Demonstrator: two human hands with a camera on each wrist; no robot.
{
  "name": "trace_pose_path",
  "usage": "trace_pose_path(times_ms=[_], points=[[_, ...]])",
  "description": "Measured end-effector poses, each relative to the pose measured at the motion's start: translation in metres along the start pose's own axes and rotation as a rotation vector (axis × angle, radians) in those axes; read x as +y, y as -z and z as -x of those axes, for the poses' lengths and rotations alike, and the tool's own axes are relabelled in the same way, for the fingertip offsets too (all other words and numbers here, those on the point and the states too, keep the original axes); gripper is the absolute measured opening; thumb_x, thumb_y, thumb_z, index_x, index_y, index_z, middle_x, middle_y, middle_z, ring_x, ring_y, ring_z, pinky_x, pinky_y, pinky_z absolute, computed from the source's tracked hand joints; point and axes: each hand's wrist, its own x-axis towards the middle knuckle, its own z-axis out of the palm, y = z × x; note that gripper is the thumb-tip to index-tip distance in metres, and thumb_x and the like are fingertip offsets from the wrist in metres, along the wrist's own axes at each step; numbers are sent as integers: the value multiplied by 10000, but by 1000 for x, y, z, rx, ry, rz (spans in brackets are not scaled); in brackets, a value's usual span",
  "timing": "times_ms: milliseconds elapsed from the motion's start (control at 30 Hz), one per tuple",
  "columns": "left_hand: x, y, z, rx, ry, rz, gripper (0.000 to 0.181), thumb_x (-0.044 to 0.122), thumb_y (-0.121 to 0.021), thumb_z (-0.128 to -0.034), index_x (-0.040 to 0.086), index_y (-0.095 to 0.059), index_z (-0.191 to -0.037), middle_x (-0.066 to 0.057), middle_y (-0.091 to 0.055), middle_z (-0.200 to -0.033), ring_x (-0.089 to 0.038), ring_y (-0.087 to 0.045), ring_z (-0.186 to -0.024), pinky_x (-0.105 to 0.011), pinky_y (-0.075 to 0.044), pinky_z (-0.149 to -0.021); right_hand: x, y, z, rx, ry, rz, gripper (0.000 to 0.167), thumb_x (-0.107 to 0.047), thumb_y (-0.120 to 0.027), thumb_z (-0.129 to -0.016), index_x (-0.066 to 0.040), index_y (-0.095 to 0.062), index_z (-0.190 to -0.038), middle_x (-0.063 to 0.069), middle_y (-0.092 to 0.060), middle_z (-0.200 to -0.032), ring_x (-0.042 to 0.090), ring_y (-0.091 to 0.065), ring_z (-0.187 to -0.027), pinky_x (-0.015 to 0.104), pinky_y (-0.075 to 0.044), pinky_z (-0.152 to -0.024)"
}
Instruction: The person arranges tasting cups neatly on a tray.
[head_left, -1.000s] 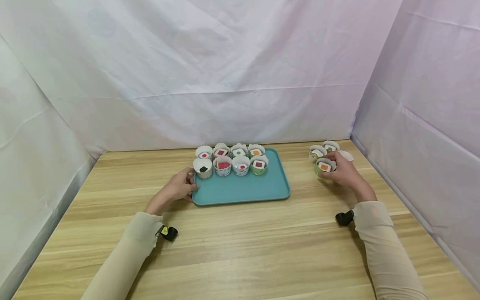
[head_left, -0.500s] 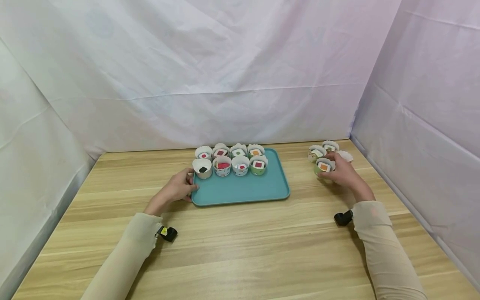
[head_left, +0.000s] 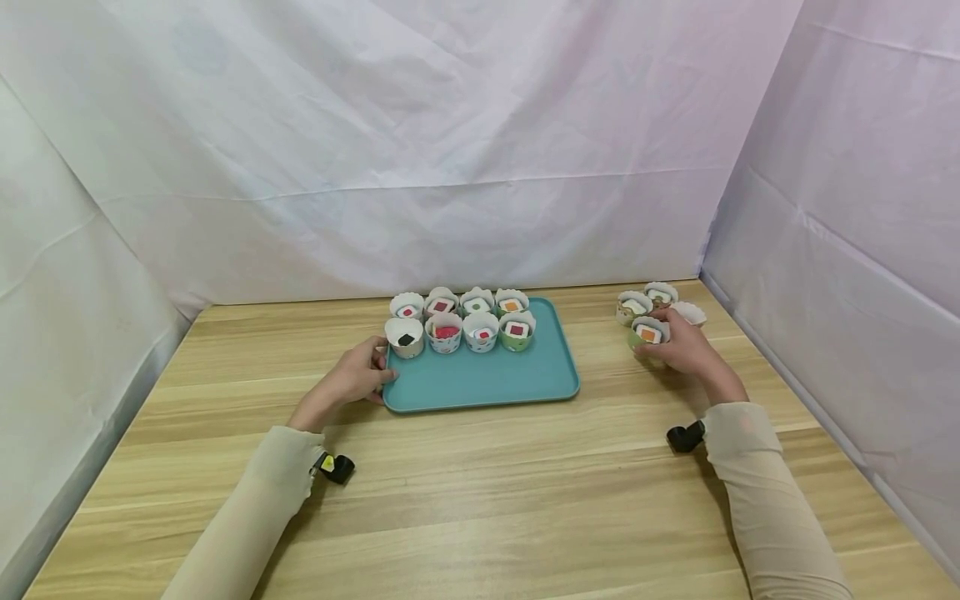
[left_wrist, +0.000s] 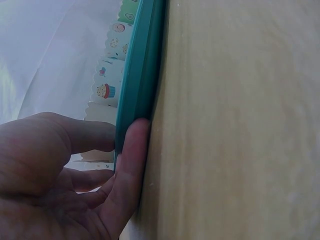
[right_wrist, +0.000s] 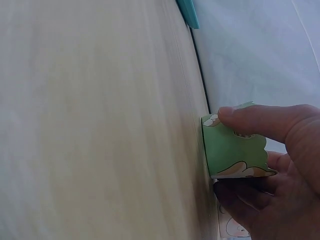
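My left hand (head_left: 352, 375) pinches the left rim of a teal tray (head_left: 483, 381) with thumb and fingers; the left wrist view shows fingers on both faces of its edge. Two rows of paper baking cups stand on the tray's back part, each with a small coloured piece inside. A white cup (head_left: 405, 343) with a dark piece is closest to that hand. Off to the right, my right hand (head_left: 686, 343) grips a green paper cup (right_wrist: 232, 152) that holds a white piece with an orange square. Its thumb lies on the cup's near side, with fingers behind.
Around the right hand stand more filled cups: a patterned cup (head_left: 632, 310), another cup (head_left: 661, 294) behind it, and a white cup (head_left: 690, 313) partly hidden by the hand. The tray's front half and right end are bare. White cloth (head_left: 450, 208) hangs behind the wooden table (head_left: 480, 500).
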Motion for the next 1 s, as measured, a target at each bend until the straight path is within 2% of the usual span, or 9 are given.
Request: trace_pose_path(times_ms=[333, 533, 767, 1000], points=[[-1, 0, -1, 3, 3, -14, 623, 7, -622, -996, -41, -326, -1542, -152, -502, -1027, -186, -558, -770, -350, -669, -639, 2, 0, 0, 36, -9, -4, 775, -270, -736, -955, 97, -344, -1513, 371, -391, -1520, 531, -421, -1343, 674, -383, -1120], [-2, 0, -1, 3, 4, -13, 620, 5, -621, -995, -40, -329, -1540, -152, -500, -1025, -187, -558, -770, -351, -669, -638, 1, 3, 0, 18, -20, 5, 781, -282, -724, -964, 100, -333, -1523, 374, -353, -1550, 543, -381, -1381, 687, -360, -1138], [-3, -1, -2, 4, 8, -5, 625, 3, -622, -993, -41, -325, -1542, -153, -498, -1030, -185, -556, -768, -354, -671, -644, -2, 7, 4, -4, -30, -7, 747, -246, -712, -971, 91, -326, -1515, 361, -351, -1550, 526, -403, -1361, 673, -374, -1138], [-3, 0, -2, 0, 1, -11, 631, 18, -619, -999, -41, -314, -1549, -157, -497, -1042, -189, -557, -780, -352, -670, -643, -4, 11, 6, -21, -30, -2, 775, -269, -724, -963, 83, -315, -1520, 356, -299, -1595, 556, -323, -1428, 708, -309, -1190]])
